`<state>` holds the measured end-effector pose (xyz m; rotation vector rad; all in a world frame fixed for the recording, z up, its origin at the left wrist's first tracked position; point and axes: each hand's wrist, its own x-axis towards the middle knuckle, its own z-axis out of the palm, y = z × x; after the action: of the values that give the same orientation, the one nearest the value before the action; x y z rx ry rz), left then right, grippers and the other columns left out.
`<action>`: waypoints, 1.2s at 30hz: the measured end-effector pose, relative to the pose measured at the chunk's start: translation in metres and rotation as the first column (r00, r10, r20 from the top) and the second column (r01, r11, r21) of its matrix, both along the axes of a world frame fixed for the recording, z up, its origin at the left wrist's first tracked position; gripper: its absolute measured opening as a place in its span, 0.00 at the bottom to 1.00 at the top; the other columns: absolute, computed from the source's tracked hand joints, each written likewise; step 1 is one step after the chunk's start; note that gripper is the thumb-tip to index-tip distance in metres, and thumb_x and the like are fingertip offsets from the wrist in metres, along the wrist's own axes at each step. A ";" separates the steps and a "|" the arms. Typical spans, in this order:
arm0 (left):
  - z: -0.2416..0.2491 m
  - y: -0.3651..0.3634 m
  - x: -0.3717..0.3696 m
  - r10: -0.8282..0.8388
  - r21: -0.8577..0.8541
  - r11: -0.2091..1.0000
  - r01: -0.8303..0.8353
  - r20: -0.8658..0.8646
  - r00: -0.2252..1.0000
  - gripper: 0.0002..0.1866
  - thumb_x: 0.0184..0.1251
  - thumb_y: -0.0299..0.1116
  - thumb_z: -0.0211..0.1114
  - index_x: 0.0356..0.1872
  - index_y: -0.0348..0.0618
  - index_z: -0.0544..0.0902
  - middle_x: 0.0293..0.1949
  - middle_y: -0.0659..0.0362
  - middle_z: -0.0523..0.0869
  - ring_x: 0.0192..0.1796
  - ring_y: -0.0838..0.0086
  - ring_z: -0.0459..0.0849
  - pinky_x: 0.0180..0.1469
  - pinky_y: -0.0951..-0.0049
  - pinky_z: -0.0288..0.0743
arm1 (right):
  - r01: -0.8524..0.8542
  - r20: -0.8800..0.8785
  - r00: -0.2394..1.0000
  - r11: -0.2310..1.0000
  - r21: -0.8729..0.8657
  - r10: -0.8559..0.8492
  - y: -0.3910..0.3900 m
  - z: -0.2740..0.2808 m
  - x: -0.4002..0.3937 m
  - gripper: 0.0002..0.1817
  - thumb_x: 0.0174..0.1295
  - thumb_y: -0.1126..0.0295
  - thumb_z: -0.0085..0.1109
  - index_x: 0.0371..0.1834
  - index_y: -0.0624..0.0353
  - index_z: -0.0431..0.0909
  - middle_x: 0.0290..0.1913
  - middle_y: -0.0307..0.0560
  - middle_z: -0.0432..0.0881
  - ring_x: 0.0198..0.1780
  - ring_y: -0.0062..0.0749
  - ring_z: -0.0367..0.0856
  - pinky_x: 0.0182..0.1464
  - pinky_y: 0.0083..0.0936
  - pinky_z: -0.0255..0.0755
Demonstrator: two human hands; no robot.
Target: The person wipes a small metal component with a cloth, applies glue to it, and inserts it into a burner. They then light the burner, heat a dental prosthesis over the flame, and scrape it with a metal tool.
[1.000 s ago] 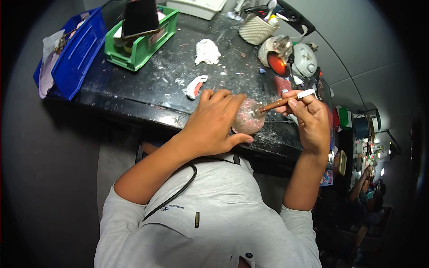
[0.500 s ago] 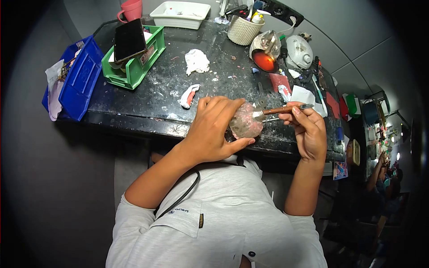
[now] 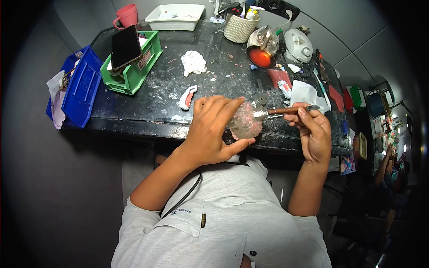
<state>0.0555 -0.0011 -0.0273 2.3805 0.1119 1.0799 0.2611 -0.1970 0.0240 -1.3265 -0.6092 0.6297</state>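
Note:
My left hand [image 3: 212,129] is wrapped round a squat glass spirit lamp [image 3: 246,127], smeared with pink bits, at the table's front edge. The lamp's narrow neck points to the right. Between the thumb and fingers of my right hand [image 3: 313,131] is a wax knife [image 3: 285,110] with a brown handle and metal ends. Its left metal end lies right at the neck of the lamp. Just behind the neck sits a small grey round piece [image 3: 260,99]. A white and pink moulded piece [image 3: 188,98] rests left of the lamp, beyond my left hand.
Crumpled white material [image 3: 193,63] lies mid-table. On the left stand a blue bin [image 3: 82,98] and a green bin [image 3: 152,56] with a phone [image 3: 126,48] on top. Behind are a white tray [image 3: 175,18] and woven pot [image 3: 241,29]; pink sheets [image 3: 280,78] lie right.
The wax knife and my right hand have shifted slightly right, showing more of its metal end at the neck. My left hand keeps its hold on the spirit lamp. The camera view has shifted a little.

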 end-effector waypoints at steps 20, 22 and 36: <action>-0.007 -0.002 -0.002 -0.016 0.004 1.000 0.016 -0.019 1.000 0.46 0.53 0.53 0.85 0.69 0.34 0.79 0.55 0.46 0.87 0.62 0.51 0.82 0.68 0.54 0.64 | -0.089 0.145 0.985 0.994 -0.059 0.096 0.021 0.004 -0.015 0.10 0.78 0.76 0.59 0.54 0.74 0.83 0.48 0.58 0.91 0.46 0.37 0.94 0.48 0.23 0.81; -0.009 -0.002 -0.002 -0.010 0.002 1.000 0.010 -0.016 1.000 0.46 0.53 0.53 0.85 0.69 0.34 0.79 0.56 0.46 0.87 0.62 0.51 0.82 0.68 0.54 0.64 | -0.085 0.038 0.996 0.995 -0.046 0.087 0.020 0.003 -0.013 0.10 0.79 0.76 0.58 0.52 0.75 0.83 0.52 0.60 0.90 0.47 0.40 0.94 0.48 0.24 0.82; -0.010 -0.003 -0.003 0.020 0.006 1.000 -0.020 -0.019 1.000 0.46 0.54 0.52 0.85 0.69 0.35 0.79 0.58 0.47 0.86 0.64 0.51 0.82 0.69 0.52 0.63 | 0.009 -0.005 1.000 1.000 -0.025 -0.010 0.005 0.000 -0.007 0.10 0.79 0.76 0.58 0.51 0.77 0.82 0.53 0.61 0.89 0.47 0.41 0.95 0.48 0.25 0.84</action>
<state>0.0522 -0.0036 -0.0371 2.4000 0.1394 1.0682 0.2539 -0.1917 0.0241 -1.3506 -0.5925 0.6345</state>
